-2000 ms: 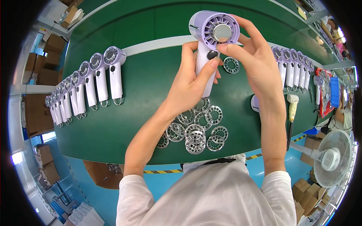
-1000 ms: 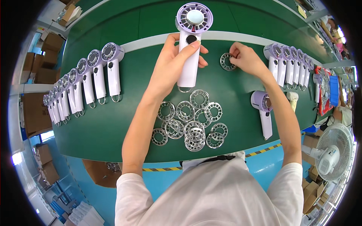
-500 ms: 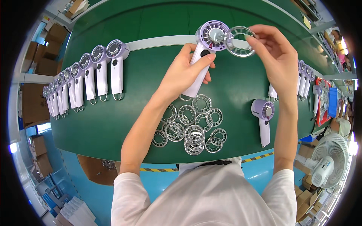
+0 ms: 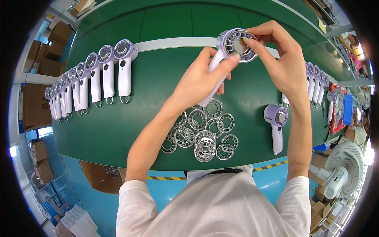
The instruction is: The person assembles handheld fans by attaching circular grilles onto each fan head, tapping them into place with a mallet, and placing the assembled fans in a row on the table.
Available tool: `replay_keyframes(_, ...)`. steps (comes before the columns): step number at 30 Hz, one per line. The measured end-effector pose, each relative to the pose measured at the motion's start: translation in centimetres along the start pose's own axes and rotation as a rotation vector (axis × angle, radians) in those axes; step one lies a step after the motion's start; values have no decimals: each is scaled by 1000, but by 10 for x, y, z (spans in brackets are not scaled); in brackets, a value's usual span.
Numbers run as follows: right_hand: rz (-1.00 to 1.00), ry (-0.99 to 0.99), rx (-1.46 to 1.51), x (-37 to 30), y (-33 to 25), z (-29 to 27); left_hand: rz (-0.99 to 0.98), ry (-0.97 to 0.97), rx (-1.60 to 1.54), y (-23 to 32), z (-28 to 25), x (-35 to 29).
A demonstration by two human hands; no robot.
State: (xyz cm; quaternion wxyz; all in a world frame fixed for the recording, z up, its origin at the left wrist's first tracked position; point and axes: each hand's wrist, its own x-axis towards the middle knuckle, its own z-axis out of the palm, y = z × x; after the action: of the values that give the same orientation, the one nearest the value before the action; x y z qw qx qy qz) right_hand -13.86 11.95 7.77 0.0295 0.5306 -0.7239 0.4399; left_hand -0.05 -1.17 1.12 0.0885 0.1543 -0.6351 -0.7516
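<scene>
My left hand [image 4: 211,77] is closed around the pale handle of a purple-and-white handheld fan [image 4: 214,65], its round head tilted up to the right. A clear slotted ring [image 4: 249,54] now lies against the front of the fan head. My right hand [image 4: 278,51] pinches that ring at its right edge, thumb on the front and fingers behind. Nearer me, a loose pile of similar clear rings [image 4: 205,140] rests on the green table. Another handheld fan [image 4: 277,118] lies to the right, beside my right forearm.
A row of handheld fans [image 4: 106,75] stretches along the left of the green table [image 4: 158,79]. More fans [image 4: 316,79] line the right, near a blue bin [image 4: 348,108]. A white electric fan [image 4: 343,170] stands at the lower right; a cardboard box [image 4: 98,177] sits below the table.
My right hand has brought the clear ring left from beside the fan head onto its front. The held fan has shifted slightly right and down.
</scene>
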Motion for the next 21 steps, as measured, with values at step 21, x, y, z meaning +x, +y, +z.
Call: replay_keyframes(21, 410, -434, 693, -16, 21, -7, 180, 27, 307, -1, -6, -7)
